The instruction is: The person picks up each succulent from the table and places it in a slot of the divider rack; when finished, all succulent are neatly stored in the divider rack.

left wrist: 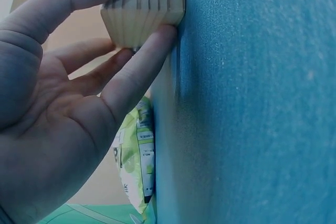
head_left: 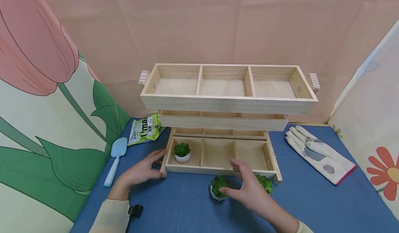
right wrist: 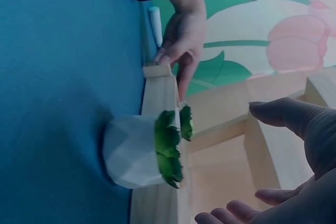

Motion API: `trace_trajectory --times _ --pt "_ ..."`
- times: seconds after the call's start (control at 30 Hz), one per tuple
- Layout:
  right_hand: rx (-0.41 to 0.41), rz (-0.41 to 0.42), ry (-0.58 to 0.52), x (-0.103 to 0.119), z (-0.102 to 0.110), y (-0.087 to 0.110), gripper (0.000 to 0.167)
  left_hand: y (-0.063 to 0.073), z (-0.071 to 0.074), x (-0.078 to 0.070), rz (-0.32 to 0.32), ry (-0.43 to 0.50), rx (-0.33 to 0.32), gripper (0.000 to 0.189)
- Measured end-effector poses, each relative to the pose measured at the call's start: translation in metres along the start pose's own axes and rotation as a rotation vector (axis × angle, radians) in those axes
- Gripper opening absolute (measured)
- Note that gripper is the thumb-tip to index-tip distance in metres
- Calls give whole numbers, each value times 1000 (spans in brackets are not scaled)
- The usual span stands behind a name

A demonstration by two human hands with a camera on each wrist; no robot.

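Note:
A tiered wooden plant stand (head_left: 229, 104) has divided trays on three levels. My left hand (head_left: 141, 170) holds its front left foot (left wrist: 144, 17), thumb on one side and fingers on the other. One potted succulent (head_left: 182, 152) sits in the bottom tray's left compartment. Over the cloth in front, my right hand (head_left: 247, 188) hovers with thumb and fingers spread beside a second succulent (head_left: 219, 187). In the right wrist view that succulent's white faceted pot (right wrist: 131, 153) stands apart from the fingers. A third succulent (head_left: 264, 183) is partly hidden behind the right hand.
On the blue cloth (head_left: 174, 208), a light blue trowel (head_left: 116, 156) and a green-and-white bag (head_left: 146, 129) lie left of the stand. A pair of white-and-grey gloves (head_left: 318, 153) lies at the right. Printed backdrops enclose the back and sides.

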State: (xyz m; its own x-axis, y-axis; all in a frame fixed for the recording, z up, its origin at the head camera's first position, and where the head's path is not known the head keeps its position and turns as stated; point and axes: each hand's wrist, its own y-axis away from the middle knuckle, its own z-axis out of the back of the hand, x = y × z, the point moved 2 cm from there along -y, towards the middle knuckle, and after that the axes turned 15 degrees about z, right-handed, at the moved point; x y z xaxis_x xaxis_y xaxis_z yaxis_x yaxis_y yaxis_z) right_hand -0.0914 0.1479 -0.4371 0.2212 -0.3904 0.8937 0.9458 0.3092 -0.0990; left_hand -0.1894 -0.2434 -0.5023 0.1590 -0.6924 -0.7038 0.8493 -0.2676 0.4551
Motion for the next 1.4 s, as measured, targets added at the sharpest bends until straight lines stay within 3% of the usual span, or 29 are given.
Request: trace_trajectory --times 0.53,1.4 --pt "-27 -21 11 -32 -29 6 103 -2 0 0 -4 -14 -5 101" --pt "9 -76 44 -49 -41 3 102 0 -1 -2 17 7 -6 101"
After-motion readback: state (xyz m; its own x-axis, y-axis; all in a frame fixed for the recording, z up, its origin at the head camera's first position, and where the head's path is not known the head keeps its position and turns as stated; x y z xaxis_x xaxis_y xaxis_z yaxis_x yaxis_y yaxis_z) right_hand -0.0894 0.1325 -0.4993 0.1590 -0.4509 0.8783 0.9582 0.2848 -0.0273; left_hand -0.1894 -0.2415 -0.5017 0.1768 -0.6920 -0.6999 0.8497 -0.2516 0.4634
